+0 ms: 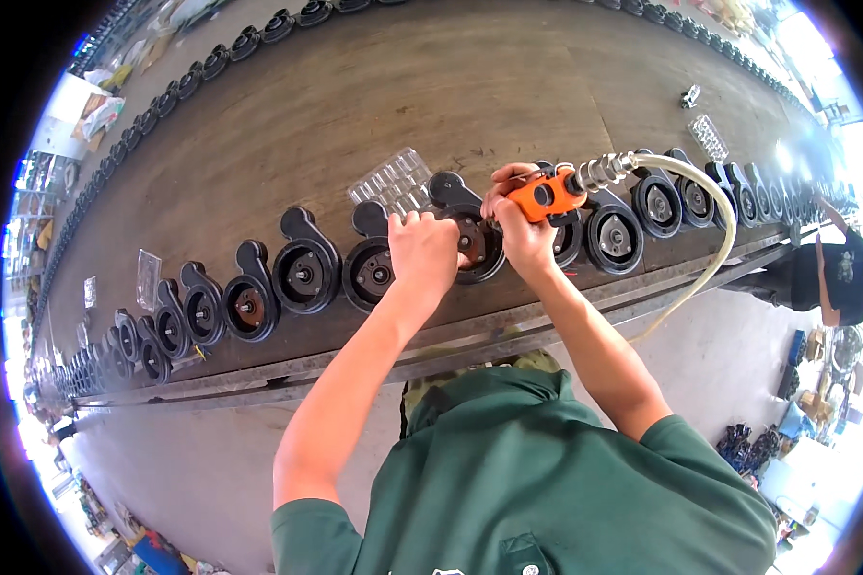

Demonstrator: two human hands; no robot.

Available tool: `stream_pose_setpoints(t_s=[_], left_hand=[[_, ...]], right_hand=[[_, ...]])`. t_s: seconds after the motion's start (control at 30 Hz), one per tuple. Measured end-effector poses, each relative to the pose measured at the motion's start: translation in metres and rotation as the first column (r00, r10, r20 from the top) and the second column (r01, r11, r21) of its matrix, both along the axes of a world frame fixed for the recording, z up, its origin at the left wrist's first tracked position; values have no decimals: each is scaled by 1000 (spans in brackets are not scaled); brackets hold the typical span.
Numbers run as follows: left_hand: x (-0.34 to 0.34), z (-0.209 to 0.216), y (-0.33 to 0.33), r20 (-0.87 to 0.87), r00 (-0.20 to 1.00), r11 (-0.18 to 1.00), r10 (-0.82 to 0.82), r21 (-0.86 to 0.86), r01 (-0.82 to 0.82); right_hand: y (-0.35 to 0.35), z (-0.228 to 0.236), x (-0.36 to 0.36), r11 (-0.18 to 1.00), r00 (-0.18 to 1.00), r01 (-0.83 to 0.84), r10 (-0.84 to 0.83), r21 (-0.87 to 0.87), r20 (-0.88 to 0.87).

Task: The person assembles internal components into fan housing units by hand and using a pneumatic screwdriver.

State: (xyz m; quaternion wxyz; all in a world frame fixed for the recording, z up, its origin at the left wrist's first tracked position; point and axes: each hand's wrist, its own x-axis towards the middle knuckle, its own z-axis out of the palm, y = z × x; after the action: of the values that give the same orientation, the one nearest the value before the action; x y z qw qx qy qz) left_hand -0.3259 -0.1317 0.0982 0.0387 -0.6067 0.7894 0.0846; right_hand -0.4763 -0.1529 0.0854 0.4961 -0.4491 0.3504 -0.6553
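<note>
Best to steady black round housing (477, 247) along near edge of worktop (508, 105) with left hand (424, 251) (curled; grip hidden, cannot tell), squaring up orange air tool (547, 196), clamped in right hand (525, 230), without tugging hose (732, 230).

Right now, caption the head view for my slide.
Right hand holds an orange tool on a pale hose; left hand is among black housings lined along a table.

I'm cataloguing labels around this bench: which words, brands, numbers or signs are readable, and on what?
None can be read.
Green shirt: white mark, cut off by the picture's lower edge.
Black shirt at far right: pale print, too small and blurred.
Orange tool: no readable text.
</note>
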Motion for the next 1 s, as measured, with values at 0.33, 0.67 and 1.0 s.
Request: stream_pose_setpoints(t_s=[0.33, 0.67, 1.0], left_hand=[[-2, -2, -1, -2, 1000, 1000, 24, 0, -24], [4, -2, -4, -38, 999, 999, -10, 39, 12], [4, -1, -3, -42, 999, 1000, -15, 13, 16]], right_hand=[[-19, -1, 5, 1000, 1000, 4, -4, -12, -20], [-25, -2, 17, 1000, 999, 2, -4, -30, -52], [-30, -2, 14, 999, 986, -51, 48, -17, -157]])
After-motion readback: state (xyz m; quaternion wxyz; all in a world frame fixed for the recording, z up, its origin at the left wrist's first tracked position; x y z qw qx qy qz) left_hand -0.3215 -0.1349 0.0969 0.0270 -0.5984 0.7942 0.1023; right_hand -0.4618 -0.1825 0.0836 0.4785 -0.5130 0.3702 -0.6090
